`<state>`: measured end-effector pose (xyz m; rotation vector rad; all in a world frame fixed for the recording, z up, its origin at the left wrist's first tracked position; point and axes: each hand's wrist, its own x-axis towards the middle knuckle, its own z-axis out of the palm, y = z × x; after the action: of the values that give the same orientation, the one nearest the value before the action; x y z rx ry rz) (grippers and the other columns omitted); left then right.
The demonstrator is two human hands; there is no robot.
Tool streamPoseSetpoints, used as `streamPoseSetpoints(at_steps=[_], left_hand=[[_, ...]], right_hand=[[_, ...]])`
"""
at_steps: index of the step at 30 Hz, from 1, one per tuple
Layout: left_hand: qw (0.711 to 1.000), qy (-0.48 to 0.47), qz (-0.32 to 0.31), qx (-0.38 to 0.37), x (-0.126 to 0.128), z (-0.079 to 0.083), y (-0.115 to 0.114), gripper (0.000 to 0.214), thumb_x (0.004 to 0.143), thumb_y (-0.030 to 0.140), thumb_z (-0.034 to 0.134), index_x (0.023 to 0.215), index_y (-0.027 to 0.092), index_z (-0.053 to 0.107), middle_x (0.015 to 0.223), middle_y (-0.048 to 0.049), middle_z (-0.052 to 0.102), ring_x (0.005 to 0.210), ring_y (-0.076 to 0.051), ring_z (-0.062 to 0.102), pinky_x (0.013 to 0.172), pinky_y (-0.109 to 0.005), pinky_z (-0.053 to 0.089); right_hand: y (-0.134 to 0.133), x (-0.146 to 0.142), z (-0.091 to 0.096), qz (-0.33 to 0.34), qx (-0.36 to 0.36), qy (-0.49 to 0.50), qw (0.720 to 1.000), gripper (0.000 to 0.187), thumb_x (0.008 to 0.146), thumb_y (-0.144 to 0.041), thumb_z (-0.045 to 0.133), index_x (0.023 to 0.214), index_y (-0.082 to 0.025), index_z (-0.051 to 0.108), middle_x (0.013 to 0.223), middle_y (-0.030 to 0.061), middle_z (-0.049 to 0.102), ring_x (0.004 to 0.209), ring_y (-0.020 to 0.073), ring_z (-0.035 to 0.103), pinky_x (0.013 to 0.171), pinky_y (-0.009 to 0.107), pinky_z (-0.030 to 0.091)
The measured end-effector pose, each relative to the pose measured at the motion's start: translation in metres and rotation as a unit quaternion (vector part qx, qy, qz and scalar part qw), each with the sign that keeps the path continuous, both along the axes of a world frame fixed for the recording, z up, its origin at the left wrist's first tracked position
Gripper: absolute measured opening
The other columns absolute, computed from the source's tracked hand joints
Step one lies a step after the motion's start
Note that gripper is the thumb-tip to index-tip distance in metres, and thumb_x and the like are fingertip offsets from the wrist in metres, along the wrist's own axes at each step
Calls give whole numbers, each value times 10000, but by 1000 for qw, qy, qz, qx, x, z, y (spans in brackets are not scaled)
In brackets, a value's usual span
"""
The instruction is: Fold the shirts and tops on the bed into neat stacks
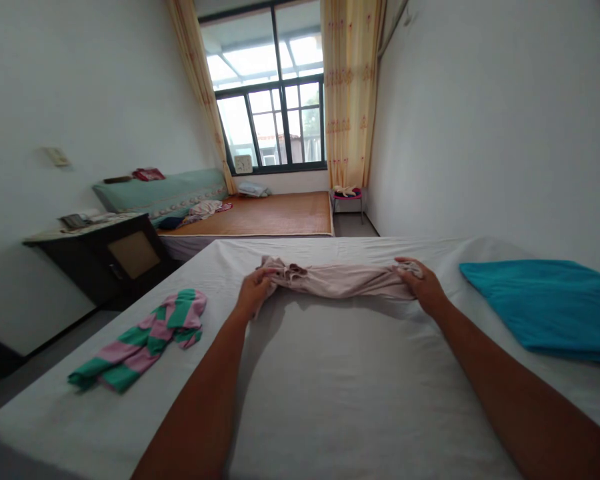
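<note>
A pale pink garment (347,280) stretches sideways between my two hands, bunched into a long band just above the white sheet. My left hand (256,291) is closed on its left end, where the cloth is gathered and twisted. At the other end, my right hand (424,285) pinches the fabric between thumb and fingers. Which kind of garment it is, I cannot tell. Left of my left arm, a green and pink striped garment (150,337) lies crumpled on the bed. A folded turquoise cloth (555,303) lies flat to the right of my right hand.
The white-sheeted bed (360,407) fills the foreground. Beyond its far edge is a second bed with a brown mat (280,213). A dark cabinet (115,260) stands at the left, and a small stool (347,195) is by the curtain (350,100).
</note>
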<state>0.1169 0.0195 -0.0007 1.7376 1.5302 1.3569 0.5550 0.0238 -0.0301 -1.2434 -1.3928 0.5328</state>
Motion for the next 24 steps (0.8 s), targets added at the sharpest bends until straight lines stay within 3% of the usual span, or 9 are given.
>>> streamPoseSetpoints(at_steps=[3, 5, 7, 10, 12, 15, 18, 22, 24], left_hand=[[973, -220, 58, 39, -24, 15, 1, 514, 649, 320, 586, 1110, 112, 678, 834, -64, 717, 668, -164, 615, 630, -259, 475], [961, -268, 65, 23, -41, 17, 0, 535, 604, 311, 605, 1096, 114, 684, 827, -64, 720, 657, -160, 612, 614, -255, 475], [974, -220, 41, -44, -51, 12, -1, 492, 583, 293, 598, 1028, 118, 713, 812, -62, 724, 678, -179, 624, 619, -266, 483], [989, -25, 5, -146, -55, -3, 1, 359, 572, 253, 570, 860, 138, 753, 788, -50, 729, 756, -221, 647, 688, -297, 501], [984, 91, -1, -156, -54, -11, 4, 318, 583, 235, 562, 818, 155, 761, 831, -53, 738, 841, -246, 654, 779, -319, 499], [980, 159, -8, -119, -53, -19, 9, 362, 634, 259, 571, 931, 175, 760, 1001, -71, 733, 989, -270, 639, 910, -342, 458], [983, 140, -31, -114, -52, -20, 9, 431, 626, 298, 631, 1025, 178, 741, 1093, -82, 711, 1038, -281, 625, 917, -341, 461], [984, 35, -80, -157, -46, -10, 1, 480, 567, 323, 713, 1007, 134, 743, 1024, -98, 723, 930, -281, 652, 797, -335, 510], [983, -77, -91, -138, -43, 0, -3, 515, 569, 341, 745, 1035, 122, 729, 1039, -101, 715, 900, -257, 655, 772, -316, 513]], right_hand=[[7, 11, 5, -76, 51, 198, 976, 484, 703, -486, 674, 1078, -181, 644, 846, 30, 672, 727, 164, 621, 681, 288, 516], [12, 22, -3, -103, 34, 227, 968, 521, 681, -550, 675, 1030, -165, 646, 847, 49, 673, 731, 179, 623, 692, 311, 521], [15, 34, -15, -147, -18, 150, 978, 567, 640, -586, 694, 1004, -153, 652, 872, 80, 679, 781, 214, 629, 742, 352, 518], [17, 48, -31, -217, -85, -16, 972, 655, 603, -601, 706, 1055, -131, 646, 951, 129, 677, 877, 276, 625, 826, 419, 488], [17, 51, -34, -226, -93, -74, 967, 676, 634, -613, 669, 1098, -123, 635, 1029, 152, 664, 936, 297, 617, 862, 436, 471], [13, 47, -27, -169, -97, -65, 979, 710, 671, -604, 643, 1192, -125, 590, 1091, 156, 653, 981, 287, 620, 850, 397, 487], [5, 40, -16, -46, -164, -89, 981, 771, 586, -530, 746, 1232, -143, 580, 1073, 144, 672, 953, 279, 637, 800, 355, 513], [-6, 36, -4, 96, -198, -157, 963, 666, 568, -477, 775, 1149, -175, 654, 1119, 100, 676, 1014, 262, 613, 845, 314, 496], [-4, 35, 3, 149, -243, -158, 945, 582, 606, -507, 749, 1074, -165, 690, 983, 79, 712, 922, 241, 637, 790, 308, 508]])
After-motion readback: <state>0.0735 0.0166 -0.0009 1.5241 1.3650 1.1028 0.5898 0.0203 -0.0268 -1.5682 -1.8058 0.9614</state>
